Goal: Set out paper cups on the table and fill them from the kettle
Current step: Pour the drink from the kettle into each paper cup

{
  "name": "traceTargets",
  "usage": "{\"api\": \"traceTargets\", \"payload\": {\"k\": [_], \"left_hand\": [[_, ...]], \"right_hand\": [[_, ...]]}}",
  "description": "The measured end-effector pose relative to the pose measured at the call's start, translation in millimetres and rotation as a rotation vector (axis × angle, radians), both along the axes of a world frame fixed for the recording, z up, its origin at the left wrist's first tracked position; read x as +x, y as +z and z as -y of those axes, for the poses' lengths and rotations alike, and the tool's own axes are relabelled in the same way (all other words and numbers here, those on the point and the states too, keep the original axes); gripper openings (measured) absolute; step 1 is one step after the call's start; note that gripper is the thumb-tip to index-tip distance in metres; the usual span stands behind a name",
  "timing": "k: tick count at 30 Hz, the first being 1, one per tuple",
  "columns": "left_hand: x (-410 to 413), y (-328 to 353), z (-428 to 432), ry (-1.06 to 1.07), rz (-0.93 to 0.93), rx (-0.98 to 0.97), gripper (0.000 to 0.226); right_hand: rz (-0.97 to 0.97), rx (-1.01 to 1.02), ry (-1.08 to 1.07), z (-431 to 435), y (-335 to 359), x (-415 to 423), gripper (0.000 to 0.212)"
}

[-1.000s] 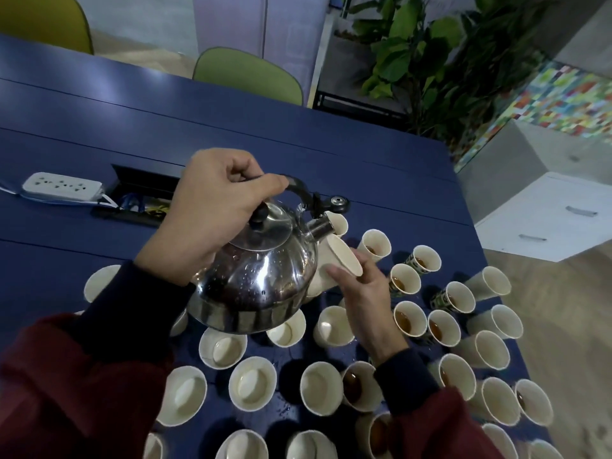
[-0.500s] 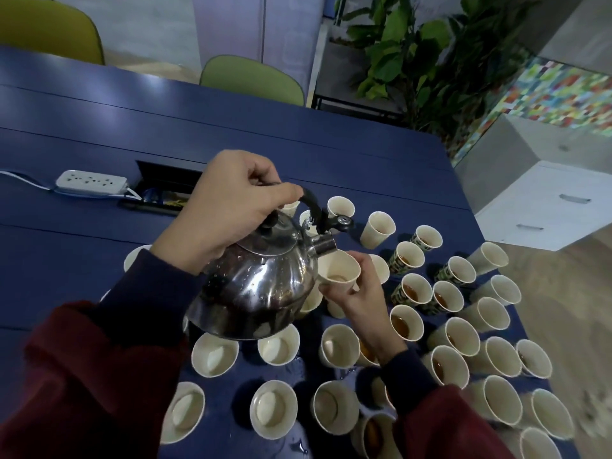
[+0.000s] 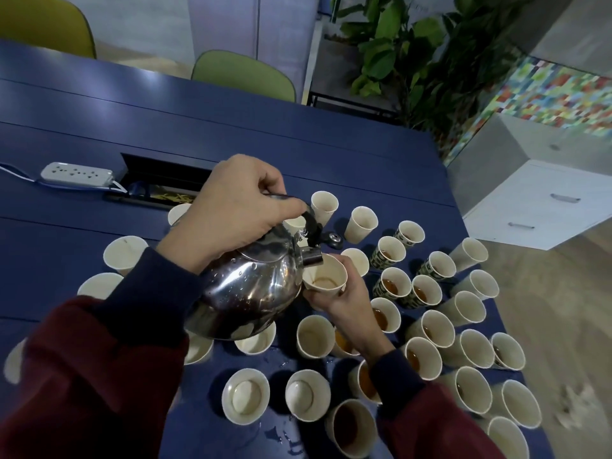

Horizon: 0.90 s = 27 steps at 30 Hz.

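- Head view: the left hand hides most of the black handle of the kettle, fingers curled round it.
- Shiny, rounded steel, beaded with drops, it tilts above the blue table, covering parts of cups below.
- The right hand grips 1 white paper cup at the spout, a little brown liquid inside.

The kettle is polished metal, mirror-glossy and beaded with droplets, its handle matt black plastic. The cups are matt off-white paper. The desk is smooth, satin blue, wet near the cups.
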<state>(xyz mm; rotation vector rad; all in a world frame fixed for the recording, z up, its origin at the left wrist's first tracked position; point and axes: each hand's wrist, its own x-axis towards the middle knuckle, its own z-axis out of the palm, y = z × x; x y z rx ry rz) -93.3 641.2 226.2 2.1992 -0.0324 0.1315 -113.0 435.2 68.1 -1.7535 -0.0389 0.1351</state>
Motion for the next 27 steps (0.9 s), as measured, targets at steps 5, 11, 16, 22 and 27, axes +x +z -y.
{"api": "traceTargets", "payload": {"k": [5, 11, 16, 22, 27], "left_hand": [[-1, 1, 22, 0.015, 0.013, -0.002, 0.032], [1, 2, 50, -0.002, 0.038, 0.019, 0.032], [1, 2, 60, -0.019, 0.031, 0.025, 0.031], [5, 1, 66, -0.014, 0.025, 0.042, 0.032], [7, 5, 67, 0.004, 0.032, 0.078, 0.031]], "right_hand": [[0.012, -0.031, 0.011, 20, 2, 3, 0.058], [0.064, -0.02, -0.015, 42, -2, 9, 0.058], [0.074, -0.01, -0.033, 55, -5, 9, 0.055], [0.083, -0.016, -0.028, 59, -8, 15, 0.053], [0.097, -0.01, -0.026, 61, -10, 18, 0.057]]}}
